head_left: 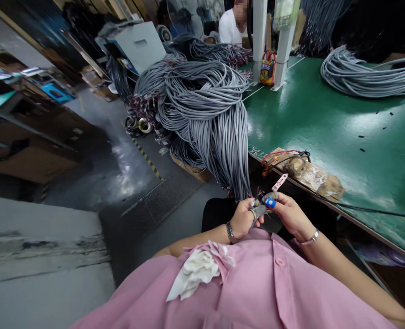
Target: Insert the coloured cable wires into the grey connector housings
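My left hand (244,218) is closed around the ends of grey cables (236,176), just in front of my pink shirt. Grey finger covers wrap some fingertips. Thin reddish and dark wire ends (259,193) poke out between the two hands. Close beside it, my right hand (290,214) is pinched shut, with a blue wrap (270,203) on the thumb and a grey cover on a finger. What its fingertips grip is hidden. A flat pink strip with dark dots (279,182) sticks up just above the right fingers; whether it is held cannot be told.
A big heap of coiled grey cables (205,91) hangs over the green table's (325,123) left edge. On the table are a wooden block (313,176) with wires, a yellow-red packet (267,68) and another cable coil (370,75). A person (230,25) sits behind.
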Demonstrator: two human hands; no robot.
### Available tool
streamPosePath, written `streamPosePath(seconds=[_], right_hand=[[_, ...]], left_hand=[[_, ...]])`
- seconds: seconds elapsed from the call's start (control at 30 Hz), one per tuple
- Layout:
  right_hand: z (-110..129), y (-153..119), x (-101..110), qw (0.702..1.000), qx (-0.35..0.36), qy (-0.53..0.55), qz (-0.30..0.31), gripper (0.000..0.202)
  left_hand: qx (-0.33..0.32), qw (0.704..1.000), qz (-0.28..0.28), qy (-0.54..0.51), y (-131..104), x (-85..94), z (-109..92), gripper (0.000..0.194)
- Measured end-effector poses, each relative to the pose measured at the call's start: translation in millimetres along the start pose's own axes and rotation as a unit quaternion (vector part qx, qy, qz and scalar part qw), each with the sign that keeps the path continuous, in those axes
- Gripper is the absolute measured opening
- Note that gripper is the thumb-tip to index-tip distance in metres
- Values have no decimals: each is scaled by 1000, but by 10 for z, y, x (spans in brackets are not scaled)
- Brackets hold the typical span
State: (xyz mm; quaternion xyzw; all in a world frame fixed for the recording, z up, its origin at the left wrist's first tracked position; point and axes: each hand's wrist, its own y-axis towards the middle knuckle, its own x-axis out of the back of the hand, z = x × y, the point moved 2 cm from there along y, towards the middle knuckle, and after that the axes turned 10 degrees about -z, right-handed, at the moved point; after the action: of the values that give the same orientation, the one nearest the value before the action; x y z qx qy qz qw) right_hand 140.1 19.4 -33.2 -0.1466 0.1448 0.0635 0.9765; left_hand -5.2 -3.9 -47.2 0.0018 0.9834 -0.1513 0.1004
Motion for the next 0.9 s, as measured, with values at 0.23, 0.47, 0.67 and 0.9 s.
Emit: streamPosePath(seconds=[0.23,0.47,0.67,0.9], right_hand=[[-35,-29,-28,998,-46,35,-11,20],[4,-4,30,998,-56,40,2,23],[5,-71,138,994,-99,33,21,26],[34,-113,66,997,0,-75,10,22]], left_hand=[[34,996,70,31,-12,-39,-43,34],[47,998,43,29,-17,-6,-36,35],[29,1000,9,-7,-11,11,-33,35],[15,1000,15,3,-44,-11,-9,33]])
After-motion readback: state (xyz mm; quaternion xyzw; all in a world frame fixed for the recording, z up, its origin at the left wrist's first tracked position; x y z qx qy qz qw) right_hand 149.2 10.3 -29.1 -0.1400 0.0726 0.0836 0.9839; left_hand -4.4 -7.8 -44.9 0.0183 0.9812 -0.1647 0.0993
